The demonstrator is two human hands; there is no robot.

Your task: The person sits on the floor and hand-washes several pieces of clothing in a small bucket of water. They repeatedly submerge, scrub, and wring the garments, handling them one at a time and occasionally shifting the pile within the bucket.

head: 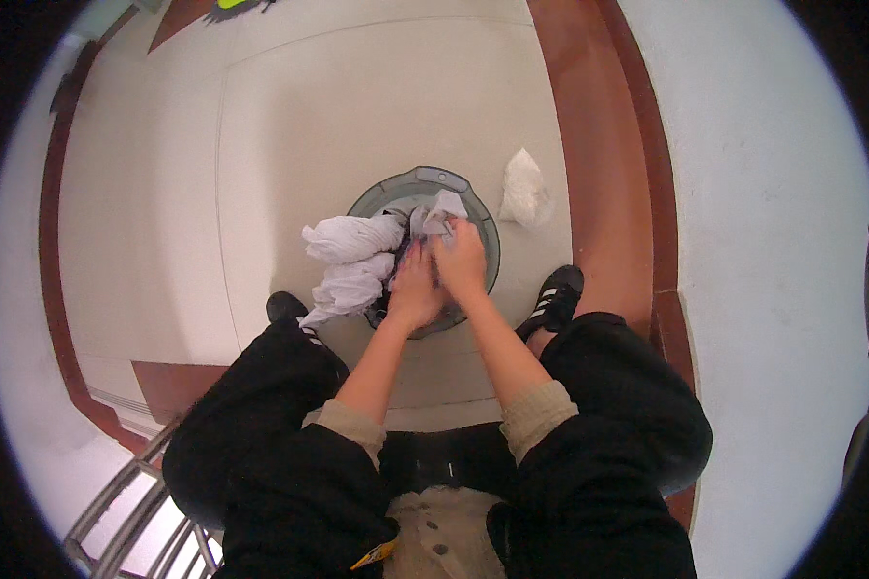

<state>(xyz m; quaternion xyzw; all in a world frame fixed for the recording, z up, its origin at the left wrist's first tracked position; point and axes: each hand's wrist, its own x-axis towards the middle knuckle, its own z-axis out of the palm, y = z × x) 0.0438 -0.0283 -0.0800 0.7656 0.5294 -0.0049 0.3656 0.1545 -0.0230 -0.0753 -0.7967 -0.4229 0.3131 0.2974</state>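
Note:
A grey, see-through basin (491, 239) stands on the tiled floor between the feet. My right hand (463, 257) is closed on a pale wet cloth (445, 210) over the basin. Close beside it on the left, my left hand (414, 286) presses against cloth inside the basin; its fingertips are blurred and partly hidden, so its grip is unclear. Two twisted bundles of whitish cloth, an upper one (355, 239) and a lower one (355, 284), hang over the basin's left rim. Darker cloth shows beneath my hands.
A clear plastic bag of white powder (523, 189) stands on the floor right of the basin. Black shoes (556, 298) flank the basin. A white wall (760, 217) rises at the right, a metal railing (127, 499) at lower left. A dark item with yellow-green (235, 6) lies at the top.

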